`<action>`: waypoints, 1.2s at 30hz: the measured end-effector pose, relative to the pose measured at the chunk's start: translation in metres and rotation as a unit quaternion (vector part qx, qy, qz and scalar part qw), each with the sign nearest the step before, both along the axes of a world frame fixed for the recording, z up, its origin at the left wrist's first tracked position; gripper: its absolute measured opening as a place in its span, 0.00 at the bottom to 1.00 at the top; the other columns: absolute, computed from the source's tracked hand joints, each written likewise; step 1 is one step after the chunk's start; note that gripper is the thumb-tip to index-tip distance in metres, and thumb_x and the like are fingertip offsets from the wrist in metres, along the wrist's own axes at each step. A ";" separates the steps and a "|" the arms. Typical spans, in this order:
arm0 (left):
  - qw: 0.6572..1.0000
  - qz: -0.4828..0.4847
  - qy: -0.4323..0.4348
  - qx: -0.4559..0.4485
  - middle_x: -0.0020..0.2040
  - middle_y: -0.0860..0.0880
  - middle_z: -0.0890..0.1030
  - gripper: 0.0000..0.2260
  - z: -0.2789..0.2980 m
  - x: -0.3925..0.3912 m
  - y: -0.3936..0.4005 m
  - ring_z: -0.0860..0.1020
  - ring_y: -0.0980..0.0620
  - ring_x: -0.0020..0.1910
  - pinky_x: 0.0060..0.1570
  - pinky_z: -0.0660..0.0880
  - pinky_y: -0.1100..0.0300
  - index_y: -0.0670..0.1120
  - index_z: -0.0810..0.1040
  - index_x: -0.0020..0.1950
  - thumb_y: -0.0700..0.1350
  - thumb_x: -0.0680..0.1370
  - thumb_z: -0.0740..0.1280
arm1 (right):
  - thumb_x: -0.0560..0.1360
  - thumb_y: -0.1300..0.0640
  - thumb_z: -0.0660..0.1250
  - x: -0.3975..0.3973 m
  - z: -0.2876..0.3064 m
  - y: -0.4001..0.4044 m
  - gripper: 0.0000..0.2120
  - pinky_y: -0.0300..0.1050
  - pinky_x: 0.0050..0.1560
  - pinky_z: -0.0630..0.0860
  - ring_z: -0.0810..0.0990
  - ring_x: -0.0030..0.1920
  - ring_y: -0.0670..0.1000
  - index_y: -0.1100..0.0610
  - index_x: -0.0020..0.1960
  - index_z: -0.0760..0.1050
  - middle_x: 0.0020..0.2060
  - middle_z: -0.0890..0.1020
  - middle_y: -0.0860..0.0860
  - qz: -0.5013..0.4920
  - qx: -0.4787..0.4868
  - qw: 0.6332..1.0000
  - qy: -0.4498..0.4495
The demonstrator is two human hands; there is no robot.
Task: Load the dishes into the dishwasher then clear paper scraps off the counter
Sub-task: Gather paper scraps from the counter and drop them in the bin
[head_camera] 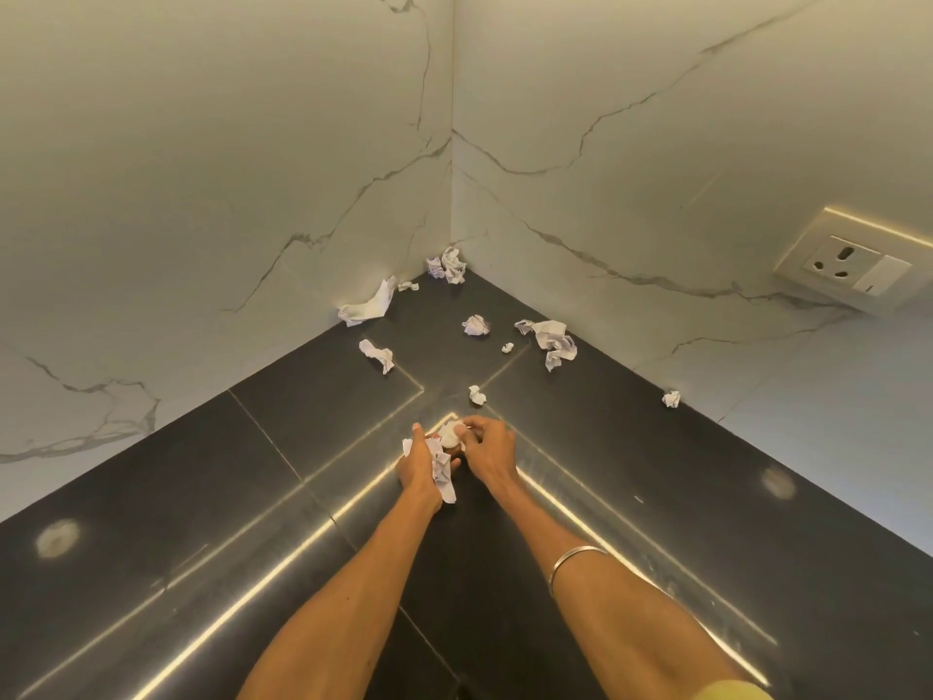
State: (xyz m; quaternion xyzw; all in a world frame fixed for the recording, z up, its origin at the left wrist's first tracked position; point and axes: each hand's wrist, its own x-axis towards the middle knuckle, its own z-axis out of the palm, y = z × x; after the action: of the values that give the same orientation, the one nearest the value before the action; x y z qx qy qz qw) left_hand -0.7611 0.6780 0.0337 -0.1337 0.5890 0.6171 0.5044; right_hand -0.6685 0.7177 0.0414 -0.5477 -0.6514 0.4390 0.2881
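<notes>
Crumpled white paper scraps lie scattered on the black corner counter point(202, 497). My left hand point(416, 464) grips a bunch of crumpled scraps point(442, 469). Close beside it, my right hand point(487, 449) pinches a small paper ball point(449, 433) against that bunch. Loose scraps lie beyond my hands: a small one point(476, 395) just ahead, one point(377, 354) to the left, a flat piece point(368, 305) against the left wall, a pair point(448, 265) in the corner, one point(475, 325) in the middle, a larger cluster point(551, 341) near the right wall, and one point(671, 398) far right.
White marble-patterned walls point(252, 194) meet in a corner behind the counter. A wall socket with a switch point(848, 267) sits on the right wall. Bright light strips reflect off the glossy counter. A metal bangle point(575, 563) is on my right forearm.
</notes>
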 end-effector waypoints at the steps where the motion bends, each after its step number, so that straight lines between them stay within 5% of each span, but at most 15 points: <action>1: 1.000 0.002 0.002 -0.005 0.40 0.42 0.82 0.15 0.000 0.000 -0.001 0.82 0.46 0.36 0.31 0.82 0.56 0.41 0.78 0.47 0.54 0.79 0.68 | 0.77 0.61 0.69 0.001 0.002 -0.003 0.05 0.23 0.36 0.71 0.81 0.36 0.38 0.58 0.50 0.83 0.40 0.86 0.49 -0.004 0.007 1.000 0.012; 5: 0.998 -0.037 0.033 -0.036 0.41 0.45 0.82 0.18 -0.008 0.000 -0.004 0.81 0.46 0.42 0.51 0.79 0.51 0.43 0.79 0.49 0.59 0.77 0.68 | 0.72 0.62 0.73 0.005 0.009 -0.009 0.05 0.29 0.37 0.76 0.83 0.38 0.37 0.58 0.47 0.84 0.38 0.86 0.48 0.014 0.028 0.998 0.055; 11: 0.989 -0.118 -0.059 0.063 0.37 0.42 0.83 0.26 -0.009 -0.015 -0.007 0.83 0.46 0.34 0.32 0.79 0.57 0.38 0.81 0.45 0.63 0.74 0.69 | 0.69 0.62 0.76 -0.008 0.003 -0.015 0.03 0.27 0.36 0.73 0.80 0.33 0.37 0.59 0.43 0.85 0.37 0.86 0.52 0.132 0.031 0.989 -0.064; 16: 0.994 -0.085 0.065 -0.039 0.35 0.44 0.80 0.17 -0.008 -0.012 -0.002 0.78 0.48 0.30 0.28 0.74 0.59 0.40 0.79 0.47 0.55 0.79 0.67 | 0.74 0.61 0.68 -0.015 0.015 0.007 0.08 0.25 0.32 0.68 0.77 0.31 0.37 0.55 0.47 0.86 0.38 0.86 0.50 0.211 0.011 0.968 -0.138; 22: 0.996 -0.089 0.007 -0.019 0.32 0.50 0.73 0.15 -0.015 -0.025 0.020 0.68 0.56 0.19 0.20 0.59 0.67 0.43 0.76 0.45 0.54 0.82 0.63 | 0.75 0.67 0.61 -0.004 0.015 0.055 0.18 0.46 0.52 0.77 0.80 0.48 0.49 0.47 0.53 0.81 0.50 0.81 0.48 0.039 0.080 0.989 -0.121; 25: 0.993 -0.118 -0.017 0.003 0.30 0.50 0.73 0.19 -0.016 -0.028 0.022 0.67 0.56 0.19 0.19 0.59 0.68 0.43 0.75 0.46 0.58 0.81 0.62 | 0.74 0.67 0.61 -0.006 0.016 0.072 0.24 0.48 0.58 0.72 0.72 0.57 0.54 0.48 0.66 0.73 0.61 0.68 0.53 0.073 0.073 0.973 -0.205; 27: 0.992 -0.124 -0.031 0.018 0.29 0.51 0.72 0.22 -0.018 -0.030 0.021 0.67 0.56 0.19 0.18 0.58 0.68 0.44 0.73 0.43 0.64 0.80 0.60 | 0.74 0.67 0.61 -0.013 0.008 0.078 0.22 0.50 0.59 0.73 0.73 0.60 0.59 0.54 0.66 0.75 0.63 0.69 0.55 0.109 0.076 0.956 -0.260; 31: 0.990 -0.128 -0.052 0.036 0.30 0.50 0.72 0.26 -0.018 -0.033 0.019 0.68 0.55 0.21 0.19 0.58 0.67 0.45 0.72 0.42 0.70 0.77 0.59 | 0.73 0.69 0.62 -0.021 -0.011 0.071 0.14 0.43 0.50 0.73 0.80 0.53 0.59 0.60 0.52 0.83 0.53 0.79 0.57 0.050 0.085 0.964 -0.246; 36: 0.988 -0.130 -0.058 0.053 0.30 0.48 0.73 0.26 -0.013 -0.032 0.016 0.69 0.54 0.21 0.20 0.59 0.67 0.45 0.72 0.40 0.69 0.77 0.60 | 0.74 0.62 0.70 -0.012 -0.008 0.057 0.07 0.36 0.46 0.71 0.83 0.48 0.50 0.57 0.50 0.86 0.46 0.86 0.52 0.029 0.038 0.985 -0.166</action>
State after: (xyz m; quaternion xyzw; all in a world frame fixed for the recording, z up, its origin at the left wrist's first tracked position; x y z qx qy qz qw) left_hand -0.7934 0.6937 0.0208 -0.0645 0.5375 0.5682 0.6198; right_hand -0.6801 0.7752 0.0331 -0.5828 -0.7217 0.3253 0.1835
